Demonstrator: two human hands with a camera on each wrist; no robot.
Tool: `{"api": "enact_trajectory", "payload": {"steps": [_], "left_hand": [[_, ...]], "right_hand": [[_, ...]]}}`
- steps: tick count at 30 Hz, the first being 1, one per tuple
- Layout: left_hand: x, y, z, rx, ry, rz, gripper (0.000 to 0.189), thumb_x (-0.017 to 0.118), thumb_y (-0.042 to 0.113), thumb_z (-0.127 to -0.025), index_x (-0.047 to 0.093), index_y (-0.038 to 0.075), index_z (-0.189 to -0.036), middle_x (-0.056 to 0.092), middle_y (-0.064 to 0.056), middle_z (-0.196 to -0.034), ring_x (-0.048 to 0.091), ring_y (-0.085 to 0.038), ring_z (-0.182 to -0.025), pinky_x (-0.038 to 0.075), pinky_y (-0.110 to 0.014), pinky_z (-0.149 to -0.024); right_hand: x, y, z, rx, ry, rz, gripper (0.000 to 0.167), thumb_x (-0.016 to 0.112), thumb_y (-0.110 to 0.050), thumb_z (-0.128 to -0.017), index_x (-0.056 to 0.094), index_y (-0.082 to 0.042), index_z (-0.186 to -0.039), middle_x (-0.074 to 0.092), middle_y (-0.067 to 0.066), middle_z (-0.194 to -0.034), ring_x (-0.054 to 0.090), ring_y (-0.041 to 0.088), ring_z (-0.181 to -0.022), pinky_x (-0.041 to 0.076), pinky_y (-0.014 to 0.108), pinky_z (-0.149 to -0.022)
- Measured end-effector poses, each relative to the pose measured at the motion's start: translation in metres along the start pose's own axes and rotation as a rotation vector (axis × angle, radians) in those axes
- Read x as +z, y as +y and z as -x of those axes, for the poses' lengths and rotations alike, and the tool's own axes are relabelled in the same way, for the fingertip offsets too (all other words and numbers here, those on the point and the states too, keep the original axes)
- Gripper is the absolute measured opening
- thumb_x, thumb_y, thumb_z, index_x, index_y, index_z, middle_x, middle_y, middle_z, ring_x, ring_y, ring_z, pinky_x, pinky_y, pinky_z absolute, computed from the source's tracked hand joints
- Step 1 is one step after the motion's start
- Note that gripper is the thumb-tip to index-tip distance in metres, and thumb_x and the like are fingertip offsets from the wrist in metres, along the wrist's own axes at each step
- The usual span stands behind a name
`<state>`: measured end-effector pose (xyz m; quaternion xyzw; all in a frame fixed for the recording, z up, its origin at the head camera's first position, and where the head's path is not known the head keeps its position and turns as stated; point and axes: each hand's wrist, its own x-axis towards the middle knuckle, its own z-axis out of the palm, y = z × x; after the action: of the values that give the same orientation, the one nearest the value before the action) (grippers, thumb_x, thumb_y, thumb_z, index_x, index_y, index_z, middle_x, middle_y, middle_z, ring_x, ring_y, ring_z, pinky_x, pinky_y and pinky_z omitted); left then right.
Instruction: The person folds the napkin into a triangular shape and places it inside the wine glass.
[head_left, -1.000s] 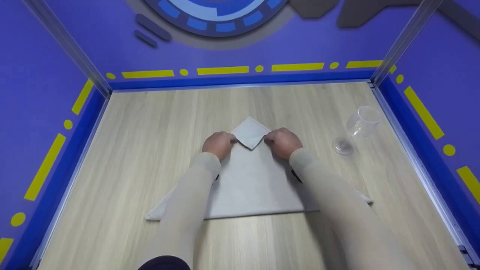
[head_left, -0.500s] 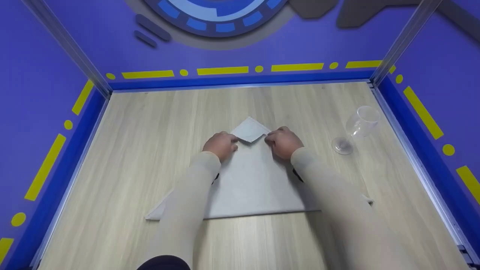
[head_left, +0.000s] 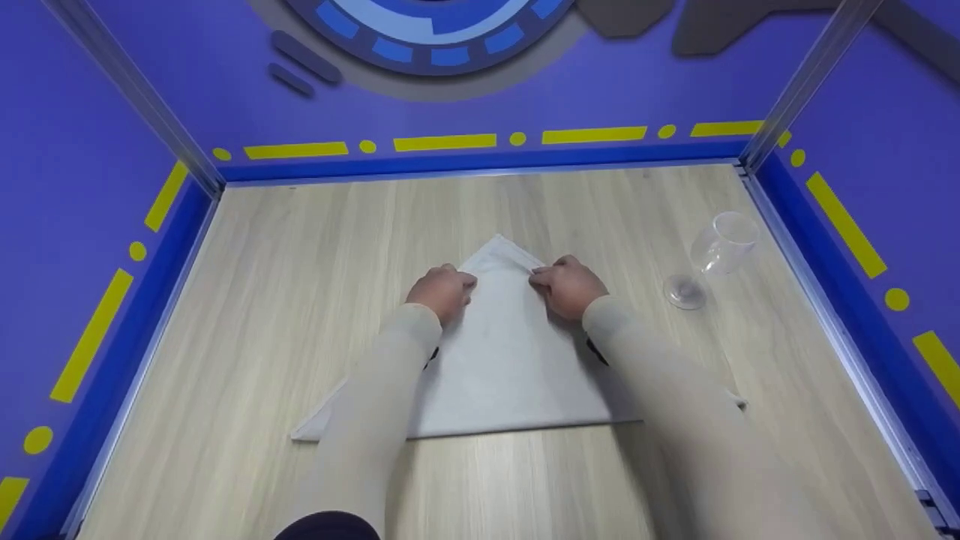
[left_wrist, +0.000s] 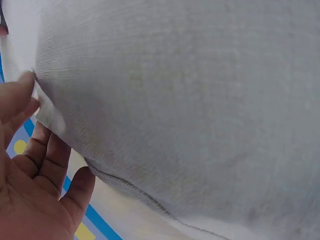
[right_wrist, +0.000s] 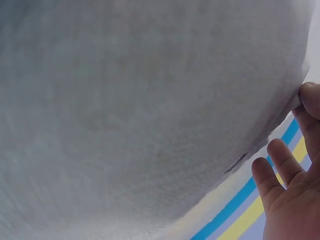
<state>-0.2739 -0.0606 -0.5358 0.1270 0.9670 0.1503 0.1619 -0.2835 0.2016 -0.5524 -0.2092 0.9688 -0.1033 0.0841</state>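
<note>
A pale grey cloth napkin (head_left: 495, 360) lies on the table as a triangle, its point facing the back wall and its long folded edge toward me. My left hand (head_left: 442, 292) pinches the napkin's left edge just below that point. On the opposite edge my right hand (head_left: 570, 287) pinches the cloth, as the right wrist view shows with thumb (right_wrist: 311, 97) and forefinger at the rim. In the left wrist view, the napkin (left_wrist: 175, 110) fills most of the picture and the left hand's other fingers (left_wrist: 50, 155) lie along its edge. A narrow folded strip shows near the point.
A clear stemmed glass (head_left: 724, 244) stands on the right side of the wooden table (head_left: 315, 255). Blue-purple panels (head_left: 487, 105) with yellow marks wall the back and both sides. Metal rails run along the table edges.
The small diamond at the napkin's tip has lost its lower corner, which moved up until only a narrow strip shows there. Both hands stay in nearly the same place.
</note>
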Motion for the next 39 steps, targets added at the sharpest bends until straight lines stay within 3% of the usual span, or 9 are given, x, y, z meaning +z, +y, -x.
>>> {"api": "enact_trajectory", "payload": {"steps": [4,9,15,19,25,31,39], "left_hand": [[0.0,-0.002,-0.004,-0.031,0.019,0.08,0.037,0.056,0.011,-0.109,0.069,0.021,-0.141,0.065,-0.009,-0.143,0.059,-0.03,-0.138,0.047,-0.041,-0.117],[-0.009,0.001,-0.009,-0.053,0.088,0.132,0.039,0.046,0.007,-0.111,0.069,0.018,-0.14,0.066,-0.009,-0.139,0.062,-0.027,-0.134,0.048,-0.038,-0.115],[-0.01,0.002,-0.007,-0.036,0.058,0.11,0.043,0.043,0.003,-0.111,0.061,0.016,-0.149,0.062,-0.01,-0.142,0.059,-0.025,-0.137,0.046,-0.035,-0.117],[-0.007,-0.002,-0.005,-0.046,0.043,0.133,0.041,0.044,0.007,-0.111,0.064,0.017,-0.146,0.063,-0.007,-0.148,0.055,-0.026,-0.143,0.042,-0.037,-0.121],[-0.007,-0.003,-0.005,-0.071,0.076,0.19,0.037,0.046,0.009,-0.112,0.068,0.016,-0.141,0.064,-0.005,-0.147,0.055,-0.026,-0.143,0.043,-0.039,-0.121],[-0.007,0.0,-0.005,-0.057,0.074,0.119,0.039,0.043,0.011,-0.113,0.063,0.015,-0.146,0.063,-0.006,-0.145,0.058,-0.024,-0.14,0.045,-0.035,-0.118],[-0.007,0.0,-0.006,-0.01,0.077,-0.004,0.041,0.043,0.006,-0.112,0.059,0.012,-0.149,0.061,-0.009,-0.146,0.059,-0.024,-0.139,0.046,-0.034,-0.117]], "right_hand": [[-0.003,-0.001,-0.001,0.007,0.013,-0.018,0.031,0.054,-0.02,-0.111,0.073,-0.018,-0.135,0.069,0.001,-0.143,0.062,0.035,-0.13,0.053,0.049,-0.109],[-0.009,-0.001,-0.007,0.018,0.073,-0.057,0.034,0.055,-0.015,-0.109,0.07,-0.015,-0.139,0.065,0.003,-0.148,0.063,0.034,-0.13,0.051,0.047,-0.113],[-0.009,-0.001,-0.01,-0.029,0.064,-0.067,0.021,0.054,-0.013,-0.109,0.074,-0.009,-0.115,0.067,0.007,-0.145,0.068,0.037,-0.126,0.053,0.048,-0.11],[-0.007,0.0,-0.01,-0.039,0.042,-0.055,0.019,0.055,-0.011,-0.109,0.074,-0.007,-0.109,0.073,0.009,-0.136,0.071,0.037,-0.12,0.055,0.049,-0.107],[-0.009,0.002,-0.008,0.026,0.032,-0.12,0.02,0.058,-0.011,-0.107,0.077,-0.006,-0.106,0.078,0.013,-0.113,0.073,0.032,-0.111,0.056,0.048,-0.101],[-0.011,0.004,-0.007,0.071,-0.005,-0.152,0.026,0.059,-0.011,-0.106,0.077,-0.004,-0.124,0.075,0.017,-0.121,0.07,0.033,-0.118,0.055,0.046,-0.106],[-0.013,0.004,-0.008,0.076,0.028,-0.111,0.028,0.053,-0.007,-0.106,0.077,-0.001,-0.119,0.074,0.019,-0.121,0.069,0.035,-0.12,0.054,0.047,-0.107]]}}
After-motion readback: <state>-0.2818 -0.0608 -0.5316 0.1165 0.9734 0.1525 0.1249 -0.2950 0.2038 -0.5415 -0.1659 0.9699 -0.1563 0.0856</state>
